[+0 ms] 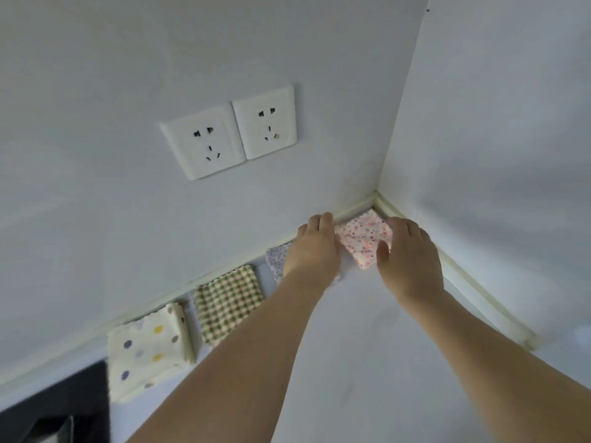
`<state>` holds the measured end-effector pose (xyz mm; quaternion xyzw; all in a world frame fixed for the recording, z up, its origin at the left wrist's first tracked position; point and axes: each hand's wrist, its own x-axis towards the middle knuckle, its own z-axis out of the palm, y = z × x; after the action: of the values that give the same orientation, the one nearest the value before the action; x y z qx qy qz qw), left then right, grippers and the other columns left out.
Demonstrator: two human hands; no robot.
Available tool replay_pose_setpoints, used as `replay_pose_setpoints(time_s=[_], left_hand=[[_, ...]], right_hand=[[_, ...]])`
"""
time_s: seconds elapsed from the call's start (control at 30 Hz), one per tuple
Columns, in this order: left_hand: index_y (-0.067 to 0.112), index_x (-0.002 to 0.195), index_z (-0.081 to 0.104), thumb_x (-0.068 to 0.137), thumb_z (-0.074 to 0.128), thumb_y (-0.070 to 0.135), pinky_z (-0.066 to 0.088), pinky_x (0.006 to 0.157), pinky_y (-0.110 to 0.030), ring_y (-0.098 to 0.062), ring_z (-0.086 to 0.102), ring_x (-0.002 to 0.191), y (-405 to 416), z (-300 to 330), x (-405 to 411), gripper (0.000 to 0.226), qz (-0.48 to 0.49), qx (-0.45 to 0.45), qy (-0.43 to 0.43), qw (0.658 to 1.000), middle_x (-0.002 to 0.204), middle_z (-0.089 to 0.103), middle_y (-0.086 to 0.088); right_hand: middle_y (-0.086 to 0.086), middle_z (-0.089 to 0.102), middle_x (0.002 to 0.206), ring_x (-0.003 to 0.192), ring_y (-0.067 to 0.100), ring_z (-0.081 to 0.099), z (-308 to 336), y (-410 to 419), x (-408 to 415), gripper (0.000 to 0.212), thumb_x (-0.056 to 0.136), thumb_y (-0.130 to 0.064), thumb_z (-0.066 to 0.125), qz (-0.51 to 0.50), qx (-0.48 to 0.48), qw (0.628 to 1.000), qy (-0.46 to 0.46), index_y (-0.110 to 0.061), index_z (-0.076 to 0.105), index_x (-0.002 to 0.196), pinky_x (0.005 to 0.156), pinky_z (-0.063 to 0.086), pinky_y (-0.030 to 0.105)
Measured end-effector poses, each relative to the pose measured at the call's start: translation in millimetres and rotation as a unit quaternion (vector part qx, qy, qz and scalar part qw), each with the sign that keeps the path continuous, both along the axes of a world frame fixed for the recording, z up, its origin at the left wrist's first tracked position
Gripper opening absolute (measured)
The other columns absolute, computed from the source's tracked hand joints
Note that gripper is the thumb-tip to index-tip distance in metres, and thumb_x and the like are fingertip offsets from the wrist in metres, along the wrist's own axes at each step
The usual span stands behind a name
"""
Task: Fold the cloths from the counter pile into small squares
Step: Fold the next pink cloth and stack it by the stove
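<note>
A folded pink-speckled cloth lies in the far corner of the white counter, against both walls. My left hand rests flat at its left edge, and my right hand cups its right edge with the thumb on top. Under my left hand a folded purple-dotted cloth shows only its left part. A folded green checked cloth and a folded cream cloth with large coloured dots lie further left in a row along the back wall.
Two white wall sockets sit on the back wall above the row. A black object fills the bottom left corner. A white sealing strip runs along the right wall's base.
</note>
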<state>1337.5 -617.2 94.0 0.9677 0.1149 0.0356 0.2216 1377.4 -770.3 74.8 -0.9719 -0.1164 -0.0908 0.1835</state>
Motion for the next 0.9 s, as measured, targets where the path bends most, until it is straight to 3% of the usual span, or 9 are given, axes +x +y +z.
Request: replay_pose_setpoints(time_s=[0.17,0.47,0.6,0.9], left_hand=[[0.015,0.145,0.029,0.102,0.036,0.028,0.038,0.1,-0.037,-0.024,0.038,0.129,42,28,-88,0.046,-0.014,0.086,-0.027,0.996,0.145,0.039,-0.002],[0.015,0.146,0.03,0.101,0.037,0.029,0.032,0.107,-0.035,-0.023,0.036,0.133,122,70,-284,0.047,0.001,0.126,-0.057,0.99,0.146,0.039,-0.002],[0.015,0.147,0.027,0.103,0.036,0.031,0.028,0.11,-0.033,-0.022,0.033,0.135,156,94,-356,0.048,0.037,0.152,-0.059,0.986,0.149,0.036,-0.001],[0.017,0.15,0.022,0.103,0.034,0.031,0.024,0.116,-0.034,-0.023,0.028,0.139,217,118,-489,0.05,0.118,0.177,-0.04,0.976,0.153,0.031,-0.003]], right_hand=[[0.012,0.052,0.132,0.12,0.031,0.049,44,32,-80,0.044,0.088,-0.01,0.055,0.063,0.052,0.997,0.001,-0.007,0.047,0.132,0.095,0.041,0.039],[0.015,0.051,0.135,0.125,0.032,0.046,95,108,-264,0.048,0.088,-0.009,0.058,0.169,0.086,0.982,-0.005,-0.003,0.046,0.134,0.1,0.041,0.039],[0.015,0.052,0.131,0.121,0.034,0.048,113,140,-321,0.046,0.087,-0.01,0.058,0.202,0.086,0.976,0.002,-0.003,0.047,0.131,0.099,0.043,0.044],[0.01,0.047,0.141,0.127,0.026,0.045,142,206,-425,0.049,0.092,-0.017,0.056,0.267,0.072,0.961,0.011,-0.007,0.043,0.138,0.107,0.035,0.035]])
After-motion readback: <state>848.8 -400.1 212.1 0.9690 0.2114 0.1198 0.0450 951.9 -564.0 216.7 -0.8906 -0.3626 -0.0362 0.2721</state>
